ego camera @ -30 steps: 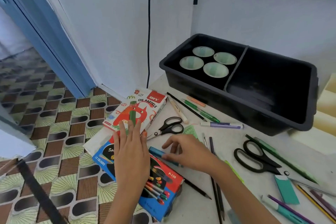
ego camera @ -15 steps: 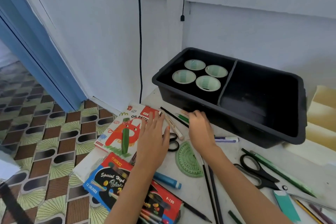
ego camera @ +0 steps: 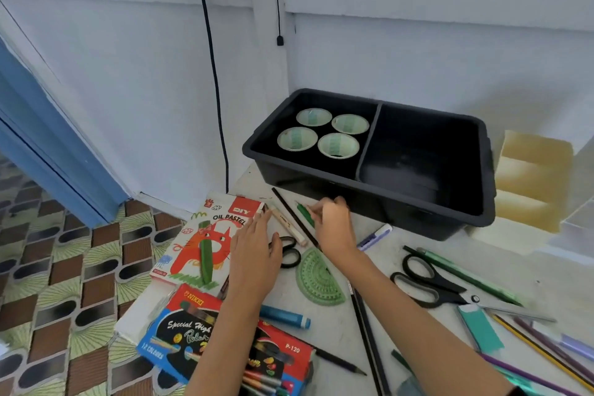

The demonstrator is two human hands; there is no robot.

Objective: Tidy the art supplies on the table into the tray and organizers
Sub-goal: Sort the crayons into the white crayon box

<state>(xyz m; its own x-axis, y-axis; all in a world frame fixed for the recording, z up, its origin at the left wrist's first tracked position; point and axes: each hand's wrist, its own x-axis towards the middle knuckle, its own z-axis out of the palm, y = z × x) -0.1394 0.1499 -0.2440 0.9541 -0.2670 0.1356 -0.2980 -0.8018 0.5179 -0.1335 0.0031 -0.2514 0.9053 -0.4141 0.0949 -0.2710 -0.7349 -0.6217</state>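
Head view: right hand is curled, its fingertips pinching the green pen, which lies on the table just in front of the black tray; left hand is flat with fingers straight, fingertips touching the beige pencil beside the oil pastels box. The tray stands at the table's far side near the wall; its left compartment holds four upright paper cups. A black pencil lies between beige pencil and green pen; small black scissors sit partly under the left hand; a green protractor lies just beside the right wrist; large black scissors lie further right, apart from both hands.
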